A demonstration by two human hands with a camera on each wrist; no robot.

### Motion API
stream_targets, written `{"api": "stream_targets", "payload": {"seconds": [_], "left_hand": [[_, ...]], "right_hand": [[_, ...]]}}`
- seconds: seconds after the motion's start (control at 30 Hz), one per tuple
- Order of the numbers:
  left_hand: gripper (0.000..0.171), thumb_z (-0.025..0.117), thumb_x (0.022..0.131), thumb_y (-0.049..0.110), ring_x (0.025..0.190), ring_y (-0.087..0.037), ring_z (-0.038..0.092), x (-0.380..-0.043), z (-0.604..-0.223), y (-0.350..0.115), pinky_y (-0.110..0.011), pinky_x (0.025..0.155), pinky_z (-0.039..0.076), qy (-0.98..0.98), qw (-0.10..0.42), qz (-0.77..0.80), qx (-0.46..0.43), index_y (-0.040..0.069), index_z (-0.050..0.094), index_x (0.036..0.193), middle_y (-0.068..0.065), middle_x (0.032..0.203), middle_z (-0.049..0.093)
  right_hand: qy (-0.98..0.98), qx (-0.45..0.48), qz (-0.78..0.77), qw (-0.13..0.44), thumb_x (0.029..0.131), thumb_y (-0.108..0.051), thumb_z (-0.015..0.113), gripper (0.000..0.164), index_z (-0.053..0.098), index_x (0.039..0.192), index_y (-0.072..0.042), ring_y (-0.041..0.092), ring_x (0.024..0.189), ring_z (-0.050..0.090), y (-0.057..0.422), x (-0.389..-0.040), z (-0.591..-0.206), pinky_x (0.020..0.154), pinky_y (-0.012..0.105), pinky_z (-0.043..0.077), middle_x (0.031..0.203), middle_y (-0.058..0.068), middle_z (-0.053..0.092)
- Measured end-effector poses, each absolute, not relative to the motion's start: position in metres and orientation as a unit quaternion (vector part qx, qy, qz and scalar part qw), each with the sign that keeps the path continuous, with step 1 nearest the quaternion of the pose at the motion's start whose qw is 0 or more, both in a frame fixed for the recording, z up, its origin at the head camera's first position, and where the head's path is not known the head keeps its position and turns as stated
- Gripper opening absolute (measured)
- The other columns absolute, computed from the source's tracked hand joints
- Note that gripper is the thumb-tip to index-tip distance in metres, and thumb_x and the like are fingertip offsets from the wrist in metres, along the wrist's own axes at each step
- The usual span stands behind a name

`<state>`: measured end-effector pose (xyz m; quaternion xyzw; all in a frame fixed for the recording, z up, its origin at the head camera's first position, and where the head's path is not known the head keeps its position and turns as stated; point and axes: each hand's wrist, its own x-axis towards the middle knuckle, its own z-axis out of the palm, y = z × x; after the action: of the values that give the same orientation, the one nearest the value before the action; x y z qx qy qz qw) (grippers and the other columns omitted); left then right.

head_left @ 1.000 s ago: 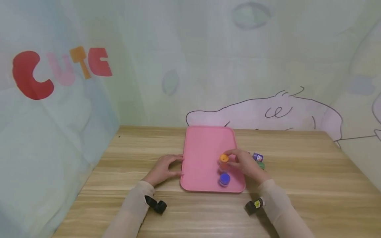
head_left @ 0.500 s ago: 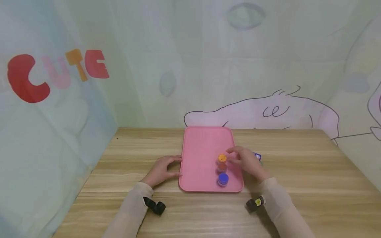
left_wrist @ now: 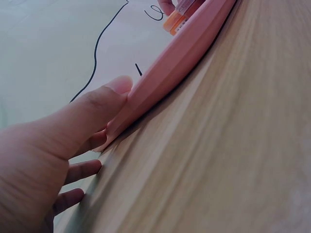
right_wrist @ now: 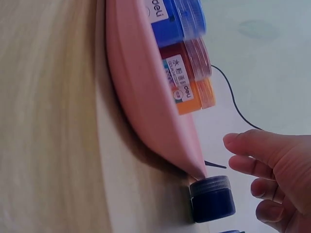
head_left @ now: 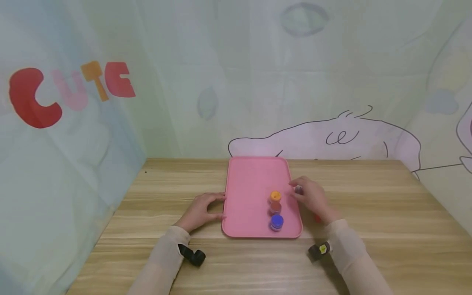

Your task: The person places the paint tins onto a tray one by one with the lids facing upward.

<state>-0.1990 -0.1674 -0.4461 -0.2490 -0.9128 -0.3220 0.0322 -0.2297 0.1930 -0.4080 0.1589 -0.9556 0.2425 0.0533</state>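
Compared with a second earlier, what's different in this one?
The right hand has let go of the orange jar and moved right, to the right edge of the tray, near a dark jar. The left hand stays at the tray's left edge; the orange jar, red jar and blue jar stay lined up on the tray.

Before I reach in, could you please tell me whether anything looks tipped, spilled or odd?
Yes: a dark cylindrical jar with a ridged lid appears to lie on its side beside the pink rectangular tray, whereas the round blue jar, red jar and orange jar stand upright on it. I see no spill.
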Motion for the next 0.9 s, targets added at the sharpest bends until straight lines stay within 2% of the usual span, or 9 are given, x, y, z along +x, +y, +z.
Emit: {"api": "stream_targets", "payload": {"seconds": [0.33, 0.53, 0.9], "left_hand": [[0.056, 0.079, 0.078, 0.034, 0.128, -0.03, 0.053, -0.199, -0.447, -0.167, -0.049, 0.11, 0.04, -0.913, 0.033, -0.322, -0.249, 0.012, 0.063, 0.126, -0.007, 0.137, 0.059], [0.056, 0.079, 0.078, 0.034, 0.127, -0.029, 0.053, -0.199, -0.447, -0.167, -0.049, 0.109, 0.04, -0.913, 0.036, -0.319, -0.25, 0.012, 0.063, 0.126, -0.007, 0.137, 0.059], [0.056, 0.079, 0.078, 0.035, 0.127, -0.029, 0.053, -0.199, -0.447, -0.168, -0.049, 0.109, 0.04, -0.911, 0.033, -0.326, -0.25, 0.012, 0.063, 0.126, -0.007, 0.136, 0.059]], "right_hand": [[-0.966, 0.131, 0.222, 0.035, 0.087, -0.018, 0.07, 0.032, 0.066, 0.115, -0.003, 0.033, 0.106, 0.062, 0.199, -0.228, -0.405, 0.093, 0.05, 0.054, 0.115, 0.016, 0.063], [-0.97, 0.128, 0.202, 0.047, 0.085, -0.018, 0.072, 0.032, 0.067, 0.113, -0.003, 0.034, 0.107, 0.061, 0.203, -0.23, -0.408, 0.094, 0.051, 0.053, 0.115, 0.016, 0.061], [-0.975, 0.134, 0.17, 0.041, 0.083, -0.016, 0.075, 0.036, 0.066, 0.115, -0.002, 0.034, 0.105, 0.061, 0.207, -0.23, -0.41, 0.092, 0.051, 0.054, 0.114, 0.018, 0.06]]}}
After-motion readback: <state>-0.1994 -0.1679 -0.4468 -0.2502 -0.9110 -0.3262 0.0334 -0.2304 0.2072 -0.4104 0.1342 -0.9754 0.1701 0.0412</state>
